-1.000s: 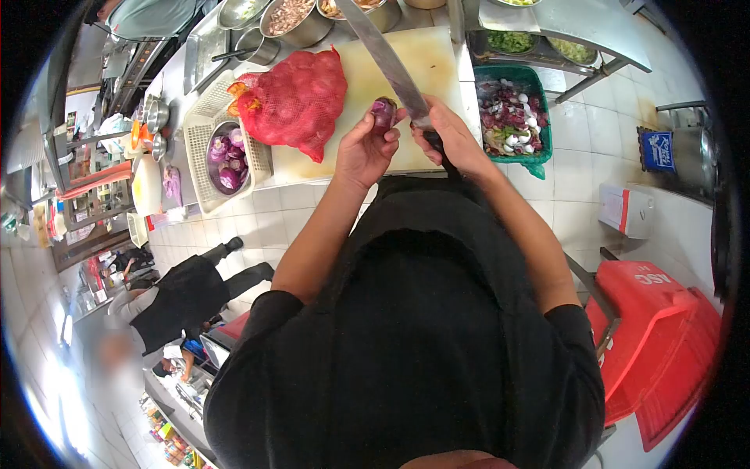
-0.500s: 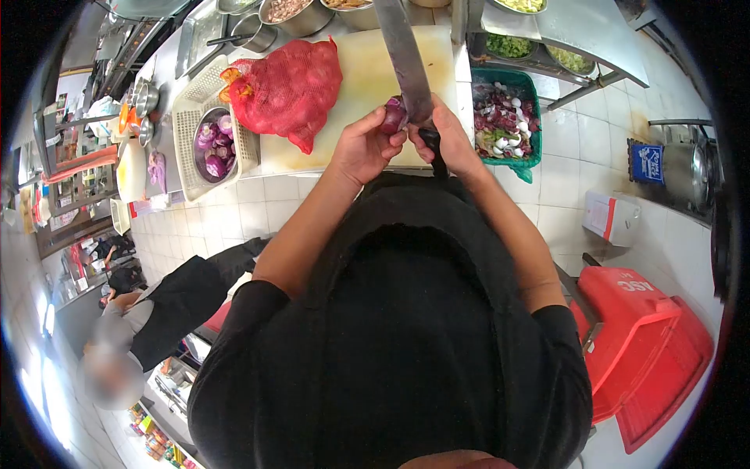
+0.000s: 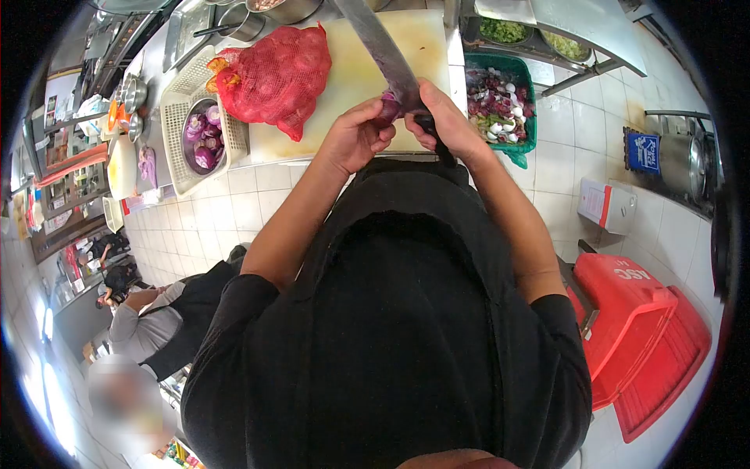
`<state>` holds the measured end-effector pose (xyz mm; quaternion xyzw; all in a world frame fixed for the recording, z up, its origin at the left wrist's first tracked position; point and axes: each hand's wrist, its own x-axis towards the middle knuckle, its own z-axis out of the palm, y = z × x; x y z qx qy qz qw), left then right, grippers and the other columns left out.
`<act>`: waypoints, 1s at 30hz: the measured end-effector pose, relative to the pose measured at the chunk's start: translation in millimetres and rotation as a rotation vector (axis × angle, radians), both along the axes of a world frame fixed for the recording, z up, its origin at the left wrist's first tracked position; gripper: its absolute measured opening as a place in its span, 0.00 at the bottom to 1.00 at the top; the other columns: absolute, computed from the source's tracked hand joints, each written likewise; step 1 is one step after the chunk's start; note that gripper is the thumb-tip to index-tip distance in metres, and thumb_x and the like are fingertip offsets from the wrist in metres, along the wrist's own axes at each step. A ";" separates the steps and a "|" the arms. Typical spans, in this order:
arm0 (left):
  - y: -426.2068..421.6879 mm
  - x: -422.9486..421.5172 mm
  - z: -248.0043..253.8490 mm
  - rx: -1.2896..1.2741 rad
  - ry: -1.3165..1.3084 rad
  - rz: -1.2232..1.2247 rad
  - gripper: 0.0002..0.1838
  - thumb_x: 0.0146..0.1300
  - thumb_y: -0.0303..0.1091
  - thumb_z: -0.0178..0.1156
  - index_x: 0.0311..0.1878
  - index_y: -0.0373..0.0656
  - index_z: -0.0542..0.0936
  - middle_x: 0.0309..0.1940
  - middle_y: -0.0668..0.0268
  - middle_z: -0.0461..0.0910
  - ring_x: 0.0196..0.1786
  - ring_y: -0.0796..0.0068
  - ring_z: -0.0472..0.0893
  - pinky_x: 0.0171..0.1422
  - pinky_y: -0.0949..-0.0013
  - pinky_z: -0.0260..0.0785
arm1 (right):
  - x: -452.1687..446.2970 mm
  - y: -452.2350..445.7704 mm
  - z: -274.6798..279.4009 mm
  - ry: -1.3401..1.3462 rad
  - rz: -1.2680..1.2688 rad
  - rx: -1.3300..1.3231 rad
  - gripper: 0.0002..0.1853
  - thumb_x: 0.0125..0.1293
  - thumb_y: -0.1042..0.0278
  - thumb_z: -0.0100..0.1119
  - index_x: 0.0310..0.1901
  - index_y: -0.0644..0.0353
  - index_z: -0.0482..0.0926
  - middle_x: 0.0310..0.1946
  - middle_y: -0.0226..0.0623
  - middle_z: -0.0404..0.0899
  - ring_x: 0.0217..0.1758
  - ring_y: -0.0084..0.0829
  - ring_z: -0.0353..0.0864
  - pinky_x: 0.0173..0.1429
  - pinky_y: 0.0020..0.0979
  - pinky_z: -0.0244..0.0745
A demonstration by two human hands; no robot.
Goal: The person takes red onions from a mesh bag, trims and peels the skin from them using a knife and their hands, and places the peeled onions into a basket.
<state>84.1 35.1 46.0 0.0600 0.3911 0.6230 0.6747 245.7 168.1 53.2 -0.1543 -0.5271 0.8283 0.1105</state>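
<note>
My left hand [image 3: 355,134] is closed on a purple onion [image 3: 387,109] above the near edge of the white cutting board [image 3: 422,47]. My right hand [image 3: 447,125] grips the black handle of a large knife [image 3: 383,53], its blade pointing up and to the left. The blade's lower part lies against the onion. A red mesh bag of onions [image 3: 277,76] rests on the board's left part. Left of it, a metal bowl of purple onions [image 3: 205,134] sits in a cream plastic basket [image 3: 173,109].
A green bin [image 3: 529,102] with onion peels stands right of the board. Metal pots [image 3: 242,22] line the counter's far side. A red bin [image 3: 625,313] and a white box [image 3: 608,206] are at right. Another person [image 3: 176,313] is at lower left.
The knife blade has swung upright, then tilted back left, and it now meets the onion. The view has shifted slightly, and the other person at lower left has changed posture.
</note>
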 end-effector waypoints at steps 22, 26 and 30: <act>-4.4 11.8 -5.1 -0.035 0.016 0.005 0.19 0.72 0.43 0.56 0.54 0.37 0.75 0.44 0.61 0.80 0.29 0.75 0.72 0.21 0.78 0.60 | 2.9 10.1 21.8 -0.234 0.113 -0.054 0.33 0.74 0.29 0.38 0.42 0.59 0.71 0.18 0.28 0.67 0.11 0.16 0.60 0.12 0.21 0.54; -4.8 8.4 -5.4 -0.023 0.086 -0.031 0.19 0.71 0.42 0.57 0.57 0.38 0.75 0.42 0.63 0.80 0.29 0.77 0.72 0.22 0.77 0.60 | -0.1 6.8 19.4 -0.246 0.103 -0.029 0.34 0.74 0.29 0.38 0.41 0.59 0.70 0.18 0.28 0.66 0.10 0.17 0.60 0.12 0.22 0.55; -10.1 12.1 -8.2 -0.040 0.133 -0.043 0.19 0.71 0.42 0.57 0.57 0.38 0.76 0.41 0.64 0.80 0.29 0.78 0.72 0.23 0.78 0.60 | -2.0 6.4 22.2 -0.363 0.128 0.015 0.33 0.74 0.29 0.37 0.40 0.58 0.69 0.17 0.28 0.66 0.10 0.17 0.60 0.11 0.22 0.56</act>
